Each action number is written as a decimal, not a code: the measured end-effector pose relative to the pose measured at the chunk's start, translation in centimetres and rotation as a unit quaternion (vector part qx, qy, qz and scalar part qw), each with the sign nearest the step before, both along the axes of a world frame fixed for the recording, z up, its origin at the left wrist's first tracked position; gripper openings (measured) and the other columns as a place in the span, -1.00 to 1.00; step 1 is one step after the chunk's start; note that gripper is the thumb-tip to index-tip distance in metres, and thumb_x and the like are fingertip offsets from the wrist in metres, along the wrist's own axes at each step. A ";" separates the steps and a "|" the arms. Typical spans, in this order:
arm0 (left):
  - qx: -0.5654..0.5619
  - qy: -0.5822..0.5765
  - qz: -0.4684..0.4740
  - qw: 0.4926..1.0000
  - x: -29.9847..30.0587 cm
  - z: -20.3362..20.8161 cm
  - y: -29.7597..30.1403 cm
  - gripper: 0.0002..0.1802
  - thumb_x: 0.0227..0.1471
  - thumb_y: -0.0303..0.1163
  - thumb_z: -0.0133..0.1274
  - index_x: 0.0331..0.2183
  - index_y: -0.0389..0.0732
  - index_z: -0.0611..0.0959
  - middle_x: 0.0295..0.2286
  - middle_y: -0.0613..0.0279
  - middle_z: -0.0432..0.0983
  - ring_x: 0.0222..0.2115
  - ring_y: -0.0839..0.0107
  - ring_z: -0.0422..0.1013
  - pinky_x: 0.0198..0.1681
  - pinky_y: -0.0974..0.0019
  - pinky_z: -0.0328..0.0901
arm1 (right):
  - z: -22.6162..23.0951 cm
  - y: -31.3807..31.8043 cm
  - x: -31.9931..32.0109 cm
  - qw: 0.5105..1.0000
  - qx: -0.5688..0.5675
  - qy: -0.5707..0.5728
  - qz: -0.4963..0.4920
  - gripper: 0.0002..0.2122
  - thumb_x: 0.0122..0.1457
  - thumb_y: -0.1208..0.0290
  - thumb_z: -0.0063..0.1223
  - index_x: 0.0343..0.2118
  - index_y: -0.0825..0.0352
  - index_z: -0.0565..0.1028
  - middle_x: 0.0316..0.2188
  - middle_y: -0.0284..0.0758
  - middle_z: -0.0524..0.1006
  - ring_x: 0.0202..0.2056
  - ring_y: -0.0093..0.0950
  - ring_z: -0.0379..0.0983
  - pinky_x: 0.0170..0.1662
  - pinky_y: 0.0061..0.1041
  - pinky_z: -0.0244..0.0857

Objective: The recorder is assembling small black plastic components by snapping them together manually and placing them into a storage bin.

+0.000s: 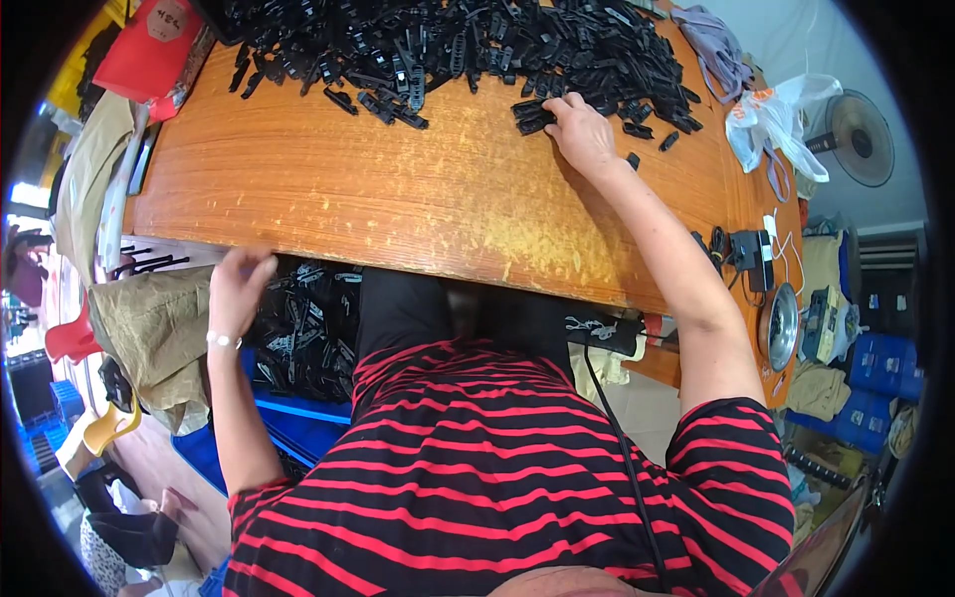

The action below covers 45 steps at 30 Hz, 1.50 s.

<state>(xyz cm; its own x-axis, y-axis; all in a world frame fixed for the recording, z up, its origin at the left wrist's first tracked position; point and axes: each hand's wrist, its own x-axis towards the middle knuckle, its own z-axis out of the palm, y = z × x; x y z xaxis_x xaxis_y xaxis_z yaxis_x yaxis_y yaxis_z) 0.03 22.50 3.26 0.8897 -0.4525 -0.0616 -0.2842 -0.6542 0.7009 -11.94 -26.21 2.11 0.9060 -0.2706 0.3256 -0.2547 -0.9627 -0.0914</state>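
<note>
A big heap of small black plastic clips (458,45) covers the far part of the wooden table. My right hand (582,134) reaches to the heap's near edge, fingers bent and closed on a small bunch of black clips (532,117) resting on the tabletop. At the table's front left edge is my left hand (241,287), slightly smeared by motion, so its grip is unclear. It hangs just above a bin of black clips (308,328) beside my left leg; I make out nothing in its fingers.
The worn wooden tabletop (398,199) curves toward me. A red packet (149,50) lies far left, a white plastic bag (786,119) and a fan (860,139) far right. A metal bowl (783,326) sits at the right edge. Brown cloth (159,328) drapes left of the bin.
</note>
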 end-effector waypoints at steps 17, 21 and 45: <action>0.087 -0.358 -0.199 0.908 8.1 -1.9 -20.3 -0.74 -0.17 -0.53 0.12 -0.31 -0.14 0.58 -0.33 0.24 0.45 -0.24 0.20 0.36 -0.20 0.23 0.31 | -1.3 9.9 2.0 0.984 0.073 -0.081 0.143 -0.84 -0.03 0.46 0.14 -0.39 0.27 0.40 -0.40 -0.28 0.40 -0.42 -0.22 0.45 -0.43 -0.32 0.36; 0.081 -0.335 -0.207 0.916 6.1 -0.8 -19.3 -0.81 -0.17 -0.48 0.13 -0.37 -0.13 0.59 -0.39 0.24 0.45 -0.26 0.21 0.38 -0.25 0.19 0.32 | -0.5 12.8 1.4 0.979 0.114 -0.022 0.170 -0.81 -0.03 0.40 0.16 -0.38 0.27 0.39 -0.41 -0.26 0.40 -0.42 -0.25 0.45 -0.42 -0.33 0.35; -0.231 0.205 -0.047 0.950 1.6 -1.8 -18.8 -0.85 -0.04 -0.45 0.18 -0.42 -0.33 0.59 -0.63 0.38 0.42 -0.65 0.64 0.29 -0.60 0.55 0.21 | 0.8 14.0 2.5 0.747 0.659 0.083 -0.015 -0.80 0.16 0.34 0.07 -0.44 0.39 0.42 -0.62 -0.37 0.48 -0.66 -0.65 0.38 -0.62 -0.64 0.32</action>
<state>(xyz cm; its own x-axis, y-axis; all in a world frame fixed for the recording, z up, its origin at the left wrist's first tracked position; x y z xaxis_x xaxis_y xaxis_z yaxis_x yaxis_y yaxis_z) 1.62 3.68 1.42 0.7880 -0.5917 -0.1700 0.0333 -0.2348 0.9715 -9.45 -12.20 2.90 0.8912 -0.2778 -0.3585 -0.3881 -0.0583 -0.9198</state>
